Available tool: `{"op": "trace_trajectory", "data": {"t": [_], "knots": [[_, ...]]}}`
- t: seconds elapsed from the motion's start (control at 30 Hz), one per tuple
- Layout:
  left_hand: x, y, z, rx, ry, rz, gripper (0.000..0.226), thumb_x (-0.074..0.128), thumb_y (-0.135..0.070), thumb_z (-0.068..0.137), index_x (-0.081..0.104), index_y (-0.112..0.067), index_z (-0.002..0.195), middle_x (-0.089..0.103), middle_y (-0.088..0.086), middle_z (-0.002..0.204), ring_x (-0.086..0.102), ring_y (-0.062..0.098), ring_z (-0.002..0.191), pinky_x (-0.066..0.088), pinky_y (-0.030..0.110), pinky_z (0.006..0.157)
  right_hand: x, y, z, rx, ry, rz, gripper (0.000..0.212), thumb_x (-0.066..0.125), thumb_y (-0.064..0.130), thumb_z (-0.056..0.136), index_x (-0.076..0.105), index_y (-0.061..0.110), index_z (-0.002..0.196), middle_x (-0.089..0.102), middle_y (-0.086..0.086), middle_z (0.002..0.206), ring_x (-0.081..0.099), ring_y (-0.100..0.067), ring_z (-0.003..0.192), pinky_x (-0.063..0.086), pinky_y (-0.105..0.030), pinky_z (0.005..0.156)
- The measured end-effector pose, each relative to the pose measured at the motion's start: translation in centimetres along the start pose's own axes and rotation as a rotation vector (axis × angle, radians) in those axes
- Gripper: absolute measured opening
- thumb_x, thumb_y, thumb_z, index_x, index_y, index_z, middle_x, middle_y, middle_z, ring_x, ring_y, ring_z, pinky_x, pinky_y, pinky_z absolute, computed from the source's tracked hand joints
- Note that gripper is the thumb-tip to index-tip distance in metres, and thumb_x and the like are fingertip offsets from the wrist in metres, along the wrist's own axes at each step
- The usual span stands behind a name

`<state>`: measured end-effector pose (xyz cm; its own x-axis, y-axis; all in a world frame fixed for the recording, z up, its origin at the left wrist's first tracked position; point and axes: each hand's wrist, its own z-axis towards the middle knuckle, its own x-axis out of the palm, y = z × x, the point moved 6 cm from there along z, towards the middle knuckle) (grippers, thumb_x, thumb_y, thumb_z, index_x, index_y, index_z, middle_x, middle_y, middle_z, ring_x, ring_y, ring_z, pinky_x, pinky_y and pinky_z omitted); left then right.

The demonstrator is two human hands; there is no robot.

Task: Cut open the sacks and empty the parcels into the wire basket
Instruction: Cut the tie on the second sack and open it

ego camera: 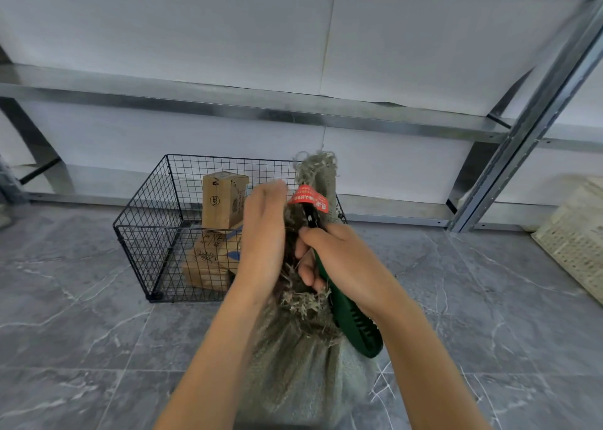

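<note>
A grey-green woven sack [303,374] stands on the floor in front of me, its frayed neck bunched upward. My left hand [262,233] grips the neck from the left. My right hand [339,260] holds a green-handled cutter [354,322], whose dark blade end points up into the neck at a red tag [308,199]. Behind the hands stands a black wire basket [146,233] with brown cardboard parcels [223,199] inside, one upright and others lying below it.
Grey marble-pattern floor tiles [81,331] spread all around. A metal shelving frame [528,129] with white panels runs along the back. A pale woven crate [577,237] sits at the right edge.
</note>
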<state>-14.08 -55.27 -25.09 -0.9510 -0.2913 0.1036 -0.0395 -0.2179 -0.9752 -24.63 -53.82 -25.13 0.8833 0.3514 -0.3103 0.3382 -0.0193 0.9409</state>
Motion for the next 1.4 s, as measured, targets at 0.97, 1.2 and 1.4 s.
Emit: {"op": "trace_trajectory", "data": {"t": [0.97,1.2,1.4], "knots": [[-0.7,-2.6,-1.9,0.042,-0.310,-0.335,0.037,0.047,-0.005,0.091,0.037,-0.013,0.057,0.033,-0.008,0.045,0.031,0.006,0.043,0.027,0.019,0.042,1.5,2.7,-1.6,-0.195,0.026,0.350,0.036,0.041,0.014,0.095,0.042,0.013,0.059,0.031,0.003,0.039,0.027,-0.009,0.036,0.028,-0.017,0.036],[-0.6,-1.9,-1.7,0.008,-0.337,-0.400,0.026,0.046,-0.009,0.094,0.044,-0.011,0.068,0.034,-0.002,0.053,0.032,0.008,0.048,0.028,0.022,0.044,1.2,2.4,-1.8,-0.136,0.126,0.256,0.035,0.041,0.015,0.096,0.046,0.011,0.062,0.034,0.002,0.041,0.031,-0.009,0.037,0.031,-0.017,0.038],[-1.8,-0.8,-0.4,-0.060,-0.305,-0.529,0.034,0.044,-0.020,0.095,0.043,-0.021,0.061,0.043,-0.003,0.062,0.040,0.017,0.062,0.032,0.028,0.058,-1.1,1.4,-2.4,0.018,0.079,-0.336,0.032,0.044,0.029,0.096,0.048,0.019,0.066,0.047,0.002,0.062,0.044,-0.012,0.055,0.036,-0.023,0.054]]}}
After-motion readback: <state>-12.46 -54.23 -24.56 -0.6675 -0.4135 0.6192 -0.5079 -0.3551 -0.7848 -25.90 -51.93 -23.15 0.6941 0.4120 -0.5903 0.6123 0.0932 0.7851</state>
